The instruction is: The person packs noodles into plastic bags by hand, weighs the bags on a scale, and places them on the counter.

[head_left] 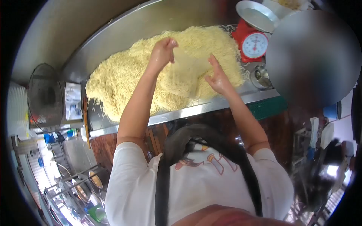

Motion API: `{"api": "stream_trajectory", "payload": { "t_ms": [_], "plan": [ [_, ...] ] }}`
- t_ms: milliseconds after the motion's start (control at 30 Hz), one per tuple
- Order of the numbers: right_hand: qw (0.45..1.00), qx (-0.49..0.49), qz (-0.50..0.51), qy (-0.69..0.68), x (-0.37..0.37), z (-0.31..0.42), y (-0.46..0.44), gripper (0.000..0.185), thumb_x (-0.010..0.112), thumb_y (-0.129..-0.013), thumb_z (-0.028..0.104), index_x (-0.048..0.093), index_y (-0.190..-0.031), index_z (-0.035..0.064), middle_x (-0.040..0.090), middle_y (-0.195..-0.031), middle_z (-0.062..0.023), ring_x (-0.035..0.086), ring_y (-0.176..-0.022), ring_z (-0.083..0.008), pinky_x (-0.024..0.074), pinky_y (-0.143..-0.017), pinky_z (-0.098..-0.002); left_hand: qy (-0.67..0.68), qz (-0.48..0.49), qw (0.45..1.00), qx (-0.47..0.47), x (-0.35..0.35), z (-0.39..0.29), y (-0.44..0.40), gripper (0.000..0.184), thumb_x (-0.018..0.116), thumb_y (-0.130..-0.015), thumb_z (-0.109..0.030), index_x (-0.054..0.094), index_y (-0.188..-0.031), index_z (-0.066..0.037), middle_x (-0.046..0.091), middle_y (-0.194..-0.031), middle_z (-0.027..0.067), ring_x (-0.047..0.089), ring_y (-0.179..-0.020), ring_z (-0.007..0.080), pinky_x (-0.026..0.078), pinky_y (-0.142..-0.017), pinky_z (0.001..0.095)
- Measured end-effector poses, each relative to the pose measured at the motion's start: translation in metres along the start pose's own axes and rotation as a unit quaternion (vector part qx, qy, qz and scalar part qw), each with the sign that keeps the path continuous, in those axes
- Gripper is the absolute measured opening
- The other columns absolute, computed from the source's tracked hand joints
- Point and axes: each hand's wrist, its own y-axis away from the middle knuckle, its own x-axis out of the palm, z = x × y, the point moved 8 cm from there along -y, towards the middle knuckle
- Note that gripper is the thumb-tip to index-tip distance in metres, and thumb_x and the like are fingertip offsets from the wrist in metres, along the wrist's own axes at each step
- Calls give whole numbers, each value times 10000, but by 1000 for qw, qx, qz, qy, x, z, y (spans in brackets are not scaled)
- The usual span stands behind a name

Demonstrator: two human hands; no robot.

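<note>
Head view. Steel worktop (211, 106) with a raised back wall, loaded with a broad heap of pale yellow noodles (124, 77). The heap fills the middle and spreads out toward 8 o'clock; a few loose strands lie off its 3 o'clock edge.

Over the heap hangs a thin, see-through sheet, by its look a clear bag (188, 64). Its outline is smeared; cannot tell whether the noodles showing through are inside it or merely beneath.

Left hand (163, 52) at the bag's 10 o'clock: grip narrow, fingertips pinched together on what seems to be the upper edge. Right hand (219, 77) between 3 and 4 o'clock of the bag: grip wide, thumb away from the fingers, palm turned inward. Whether it touches the plastic, cannot tell.

Around the heap: red scale (244, 35) at 2 o'clock, a shallow metal pan (257, 16) above it; metal bowl (261, 77) at 3; green tray (267, 107) at 4.

Handling notes, my judgement: film this thin likely folds shut on itself, so a firm pinch on one layer serves best, with the free hand spreading the opposite side. Noodles probably tangle; loosening from below should break fewer strands than tugging. Keep elbows off the scale.
</note>
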Motion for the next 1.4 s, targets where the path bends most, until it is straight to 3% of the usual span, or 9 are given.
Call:
{"api": "stream_trajectory", "payload": {
  "t_ms": [200, 467, 533, 633, 767, 833, 967, 1167, 1400],
  "plan": [
    [972, -159, -2, 174, 82, 87, -25, 551, 724, -798, 57, 564, -1324, 91, 532, -1364, -168, 494, -1262, -379, 362, -1093, -444, 107, -9, 992, -72, -87, 95, 55, 210, 545, -1011, -191, 600, -939, -1, 549, -640, 51, 530, -488, 129, 465, -449, 289],
    [968, 120, 158, 155, 180, 80, -31, 136, 737, -828, 174, 736, -916, 71, 641, -1138, -104, 543, -1156, -318, 424, -989, -431, -216, 177, 960, 22, -162, 152, 86, 296, 627, -949, -184, 619, -1219, -62, 636, -778, 236, 646, -725, 303, 536, -720, 402],
    [978, 62, 109, 165, 185, 125, -35, 126, 727, -843, 181, 743, -883, 62, 657, -1132, -106, 549, -1141, -326, 422, -992, -419, -189, 108, 972, 82, -172, 198, 75, 240, 603, -969, -174, 608, -1175, -52, 633, -733, 185, 648, -718, 263, 546, -696, 385],
    [965, -30, 92, 242, 202, 164, -18, 142, 719, -866, 201, 753, -889, 65, 660, -1171, -117, 550, -1129, -348, 418, -1006, -410, 336, 72, 923, -175, -162, 227, 65, 157, 548, -1022, -200, 581, -1075, -56, 585, -701, 46, 601, -674, 141, 503, -586, 291],
    [957, 201, 0, 210, 179, 127, -3, 190, 706, -898, 220, 747, -963, 47, 587, -1318, -157, 526, -1185, -378, 412, -1032, -419, 361, 121, 918, -112, -138, 188, 74, 144, 492, -1048, -198, 540, -978, -82, 488, -664, -4, 519, -605, 118, 469, -542, 274],
    [948, 130, -97, 273, 170, 136, -13, 355, 682, -921, 249, 653, -1150, -22, 627, -1251, -198, 545, -1197, -394, 448, -995, -439, 357, 157, 918, -70, -126, 174, 86, 141, 496, -1048, -203, 542, -989, -83, 448, -649, -13, 474, -580, 99, 447, -522, 270],
    [863, 335, -2, 377, 180, 61, -7, 226, 677, -879, 126, 655, -1081, 28, 711, -957, -192, 663, -925, -429, 528, -809, -481, 318, 111, 938, -83, -133, 173, 89, 146, 492, -1051, -196, 545, -975, -83, 412, -637, -28, 418, -554, 83, 414, -501, 264],
    [944, 58, -194, 260, 137, 147, -25, 242, 619, -828, 0, 688, -1052, 62, 684, -887, -229, 673, -832, -399, 532, -715, -453, 263, 52, 962, -56, -164, 151, 86, 164, 489, -1044, -192, 559, -987, -55, 426, -618, -20, 446, -508, 95, 430, -462, 282],
    [968, 54, -145, 199, 161, 122, -12, 274, 584, -859, -20, 715, -1071, 96, 693, -891, -210, 675, -776, -389, 536, -671, -409, 164, 20, 983, -84, -183, 154, 86, 162, 484, -1048, -189, 556, -998, -54, 429, -608, -17, 430, -485, 99, 423, -449, 270]
  ]
}}
